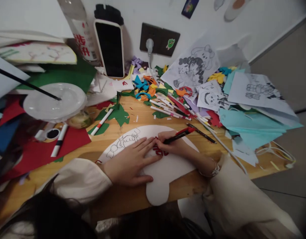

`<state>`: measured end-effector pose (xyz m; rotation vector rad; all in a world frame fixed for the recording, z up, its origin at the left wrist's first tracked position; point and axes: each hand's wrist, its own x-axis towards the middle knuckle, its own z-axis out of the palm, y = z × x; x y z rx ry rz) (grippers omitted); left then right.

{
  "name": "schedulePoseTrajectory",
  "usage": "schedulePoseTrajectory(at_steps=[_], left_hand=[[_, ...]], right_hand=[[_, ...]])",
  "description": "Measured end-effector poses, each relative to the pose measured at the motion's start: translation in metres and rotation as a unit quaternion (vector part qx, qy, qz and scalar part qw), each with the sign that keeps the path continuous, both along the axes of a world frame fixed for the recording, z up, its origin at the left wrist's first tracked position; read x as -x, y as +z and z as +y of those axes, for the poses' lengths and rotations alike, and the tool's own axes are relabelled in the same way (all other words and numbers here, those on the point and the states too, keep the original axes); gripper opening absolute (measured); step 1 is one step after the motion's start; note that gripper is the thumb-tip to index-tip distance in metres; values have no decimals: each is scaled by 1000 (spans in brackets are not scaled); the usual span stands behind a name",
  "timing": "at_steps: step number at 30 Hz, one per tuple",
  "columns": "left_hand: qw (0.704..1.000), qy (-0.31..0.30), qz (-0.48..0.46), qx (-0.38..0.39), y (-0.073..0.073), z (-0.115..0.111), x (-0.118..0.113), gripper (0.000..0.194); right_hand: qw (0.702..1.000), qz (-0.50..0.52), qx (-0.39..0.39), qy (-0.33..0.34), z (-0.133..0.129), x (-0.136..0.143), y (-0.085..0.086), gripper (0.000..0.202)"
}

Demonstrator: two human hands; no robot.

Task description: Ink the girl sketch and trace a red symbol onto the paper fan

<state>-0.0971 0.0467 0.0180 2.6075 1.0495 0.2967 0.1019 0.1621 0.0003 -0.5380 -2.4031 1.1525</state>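
A white fan-shaped paper cutout (133,132) with a rounded tab at the bottom lies on the wooden table. It bears a black line drawing on its left part and red marks (157,151) near the middle. My left hand (134,161) rests flat on the cutout, fingers stretched toward the red marks. Gripped in my right hand (174,142) is a black pen with a red end (180,135), tilted up to the right. Its tip is hidden by my fingers, beside the red marks. A dark pencil (202,133) lies just beyond my right hand.
Colored paper scraps (145,88) and several markers (170,108) lie along the wall. A phone (109,49) leans upright at the back. A lidded cup with a straw (55,101) stands left. Printed drawings (259,91) and a white cable (224,144) are right.
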Motion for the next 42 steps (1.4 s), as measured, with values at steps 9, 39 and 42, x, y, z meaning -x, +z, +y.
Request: schedulePoseTrajectory(at_steps=[9,39,42], left_hand=[[1000,3,1,-1,0,-1,0,67],[999,5,19,-25,-6,-2,0,64],[999,9,18,-28,-7,-3,0,63]], right_hand=[[997,30,53,-39,-2,2,2,28],[999,12,44,2,-2,-1,-1,27],[999,27,47,1,-2,0,0,27]])
